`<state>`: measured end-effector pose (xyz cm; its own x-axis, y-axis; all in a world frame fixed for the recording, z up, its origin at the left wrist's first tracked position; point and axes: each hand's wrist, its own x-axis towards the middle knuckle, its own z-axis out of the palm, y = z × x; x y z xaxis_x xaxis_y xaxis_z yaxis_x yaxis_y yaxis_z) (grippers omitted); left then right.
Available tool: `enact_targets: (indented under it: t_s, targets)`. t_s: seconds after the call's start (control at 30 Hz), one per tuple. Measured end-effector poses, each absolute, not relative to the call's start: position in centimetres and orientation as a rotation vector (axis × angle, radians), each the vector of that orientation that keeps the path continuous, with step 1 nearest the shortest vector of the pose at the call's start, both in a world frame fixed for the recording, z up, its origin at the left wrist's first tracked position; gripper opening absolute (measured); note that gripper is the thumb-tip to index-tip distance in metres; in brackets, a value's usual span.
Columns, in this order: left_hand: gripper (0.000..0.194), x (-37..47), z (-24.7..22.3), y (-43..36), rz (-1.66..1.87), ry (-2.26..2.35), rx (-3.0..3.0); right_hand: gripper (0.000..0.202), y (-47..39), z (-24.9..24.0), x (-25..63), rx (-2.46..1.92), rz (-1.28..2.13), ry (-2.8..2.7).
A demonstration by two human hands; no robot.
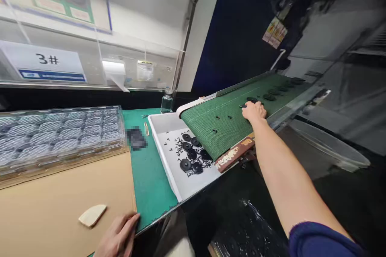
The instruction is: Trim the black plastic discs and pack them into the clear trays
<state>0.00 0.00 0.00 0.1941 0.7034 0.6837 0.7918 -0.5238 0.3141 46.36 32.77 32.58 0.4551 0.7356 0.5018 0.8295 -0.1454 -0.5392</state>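
My right hand reaches far out over the green conveyor belt. Its fingers are curled down onto a black plastic disc, and the fingertips are partly hidden. Several more black discs lie in a row farther up the belt, and a few small black bits lie nearer its end. My left hand rests at the corner of a cardboard sheet, fingers loosely extended, with nothing seen in them. A pale, wedge-shaped piece lies on the cardboard close to that hand.
Under the belt's end sits a white tray holding black discs and many small scraps. Clear plastic trays are stacked at left. A small glass bottle stands behind the white tray. A clear round tub is below the belt at right.
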Motion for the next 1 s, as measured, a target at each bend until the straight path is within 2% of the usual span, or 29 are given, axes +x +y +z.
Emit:
enact_targets:
  t_s: [0.1,0.2,0.27,0.37,0.47,0.57,0.8,1.0]
  targets:
    - [0.024,0.5,0.3,0.0,-1.294,-1.520,-2.314,0.016,31.9,32.6,44.6,-1.837,-0.118,-1.381]
    - [0.023,1.0,1.1,-0.1,-1.449,-1.599,-2.293,0.027,28.5,30.4,40.8,-1.695,0.037,-1.511]
    - [0.020,1.6,2.1,-0.7,-1.623,-1.695,-2.268,0.035,24.0,26.9,37.1,-1.581,0.206,-1.612]
    - [0.018,3.4,3.9,-2.9,-1.955,-1.903,-2.208,0.034,14.2,19.9,30.7,-1.421,0.491,-1.765]
    - [0.027,5.6,5.7,-6.3,-2.307,-2.198,-2.176,0.032,4.1,13.5,24.9,-1.140,0.933,-1.714]
    - [0.032,6.5,6.9,-9.0,-2.619,-2.581,-1.895,0.034,-3.1,9.9,21.3,-1.169,1.250,-1.531]
    - [0.040,4.3,7.0,-10.5,-2.715,-3.029,-1.421,0.035,-7.3,9.0,20.5,-1.168,1.385,-1.607]
    - [0.039,3.8,7.2,-10.8,-2.891,-3.042,-1.225,0.032,-7.9,10.2,20.4,-1.180,1.508,-1.572]
